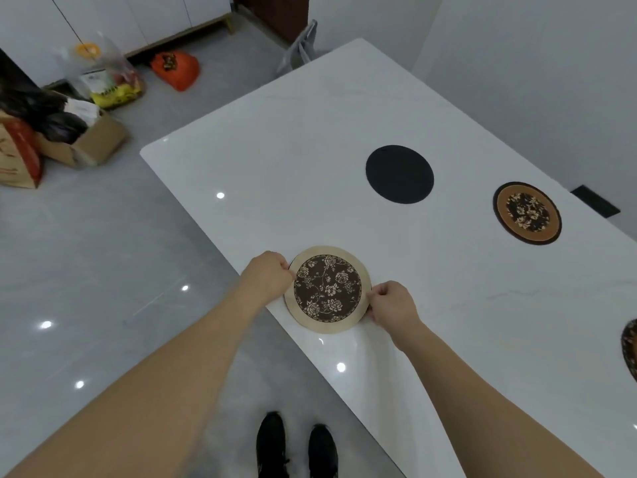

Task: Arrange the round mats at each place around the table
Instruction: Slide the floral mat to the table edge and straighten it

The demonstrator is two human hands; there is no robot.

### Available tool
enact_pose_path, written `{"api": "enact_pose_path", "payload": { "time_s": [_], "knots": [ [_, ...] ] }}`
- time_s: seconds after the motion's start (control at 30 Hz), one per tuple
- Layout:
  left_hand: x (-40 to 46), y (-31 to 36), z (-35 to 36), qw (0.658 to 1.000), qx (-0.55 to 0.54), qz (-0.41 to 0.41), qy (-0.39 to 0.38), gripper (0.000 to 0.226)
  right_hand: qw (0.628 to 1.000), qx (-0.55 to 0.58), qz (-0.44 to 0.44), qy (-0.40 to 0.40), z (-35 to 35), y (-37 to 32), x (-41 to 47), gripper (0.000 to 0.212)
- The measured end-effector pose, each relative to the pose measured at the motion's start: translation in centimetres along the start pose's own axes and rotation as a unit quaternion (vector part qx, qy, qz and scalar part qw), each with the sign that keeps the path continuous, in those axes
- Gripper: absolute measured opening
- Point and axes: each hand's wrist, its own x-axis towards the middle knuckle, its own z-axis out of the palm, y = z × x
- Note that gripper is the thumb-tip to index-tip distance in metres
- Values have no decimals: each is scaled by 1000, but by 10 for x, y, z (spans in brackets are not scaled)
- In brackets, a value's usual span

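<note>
A round mat with a cream rim and a dark floral centre (327, 289) lies flat near the white table's (293, 160) near long edge. My left hand (267, 276) pinches its left rim and my right hand (391, 302) pinches its right rim. A plain black round mat (399, 173) lies further in, towards the far side. An orange-brown floral mat (527, 212) sits near the far edge on the right. Part of one more mat (630, 346) shows at the right border of the view.
A grey chair (301, 46) stands at the table's far end. On the floor at the left are a cardboard box (86, 143), plastic bags (110, 77) and an orange bag (177, 69). My black shoes (296, 443) stand beside the table's near edge.
</note>
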Motion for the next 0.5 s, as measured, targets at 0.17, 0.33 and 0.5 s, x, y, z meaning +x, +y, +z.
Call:
{"api": "enact_pose_path", "payload": {
  "time_s": [0.17,0.33,0.5],
  "knots": [
    [-3,-22,-5,1000,8,15,21,35,999,-28,-19,18,19,-3,-7,13],
    [-9,-27,-5,998,36,25,35,18,999,-25,-17,38,26,-4,-13,14],
    [-10,-29,-4,997,38,46,45,16,998,-35,-27,53,29,-6,-17,12]
  ]
}}
